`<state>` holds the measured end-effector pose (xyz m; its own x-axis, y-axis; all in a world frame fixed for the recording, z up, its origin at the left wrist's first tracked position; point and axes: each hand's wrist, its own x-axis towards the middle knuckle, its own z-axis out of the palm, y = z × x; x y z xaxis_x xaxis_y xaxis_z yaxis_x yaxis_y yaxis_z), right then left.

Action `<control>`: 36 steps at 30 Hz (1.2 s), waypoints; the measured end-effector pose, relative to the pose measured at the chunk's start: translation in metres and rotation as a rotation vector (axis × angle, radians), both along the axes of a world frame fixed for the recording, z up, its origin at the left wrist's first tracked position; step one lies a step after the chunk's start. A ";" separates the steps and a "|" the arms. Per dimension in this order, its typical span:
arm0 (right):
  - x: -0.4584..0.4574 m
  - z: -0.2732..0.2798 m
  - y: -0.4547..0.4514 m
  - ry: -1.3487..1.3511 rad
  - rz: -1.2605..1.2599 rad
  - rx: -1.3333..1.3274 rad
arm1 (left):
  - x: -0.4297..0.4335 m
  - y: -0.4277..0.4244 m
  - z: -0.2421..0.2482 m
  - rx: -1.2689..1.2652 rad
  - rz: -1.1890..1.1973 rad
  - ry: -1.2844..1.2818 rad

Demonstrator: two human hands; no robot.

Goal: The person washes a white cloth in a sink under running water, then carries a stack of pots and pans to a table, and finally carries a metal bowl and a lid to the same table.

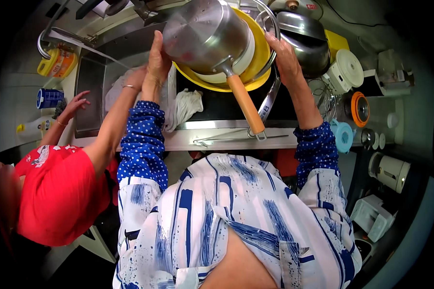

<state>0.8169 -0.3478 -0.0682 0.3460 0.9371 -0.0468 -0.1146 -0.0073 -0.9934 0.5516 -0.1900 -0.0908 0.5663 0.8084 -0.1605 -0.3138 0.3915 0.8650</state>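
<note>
An upside-down steel saucepan [206,32] with a wooden handle [245,103] lies on a white bowl [244,68] inside a yellow basin [262,77]. My left hand [158,59] grips the left side of this stack, thumb up by the saucepan, its fingers partly hidden. At the right side, my right hand [284,56] holds the stack by a steel-rimmed round piece [275,25], perhaps a glass lid, with the thumb on the rim. Below the basin is a dark cooktop [217,108]. A white cloth [188,104] rests at its left edge.
A co-worker in a red shirt [61,191] reaches into the steel sink [90,79] at left, one hand near running water. Lidded steel pots [305,43], a cream appliance [341,72] and orange-rimmed and blue lids stand at right. Metal tongs [231,139] lie on the front ledge.
</note>
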 end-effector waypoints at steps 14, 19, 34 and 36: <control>-0.013 -0.009 0.022 0.270 -0.091 0.102 | 0.017 -0.011 0.000 -0.054 0.229 -0.117; -0.017 -0.008 0.025 0.323 -0.084 0.090 | 0.017 -0.011 0.002 -0.025 0.271 -0.103; -0.013 -0.009 0.033 0.523 -0.101 0.079 | 0.002 -0.019 -0.004 -0.035 0.347 -0.082; -0.007 -0.013 0.031 0.631 -0.078 0.147 | -0.003 -0.016 -0.007 -0.118 0.308 -0.124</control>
<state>0.8100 -0.3167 -0.0812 0.3615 0.9224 -0.1359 -0.6706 0.1559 -0.7253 0.5490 -0.2058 -0.0974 0.3198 0.9244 -0.2079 -0.5325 0.3569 0.7675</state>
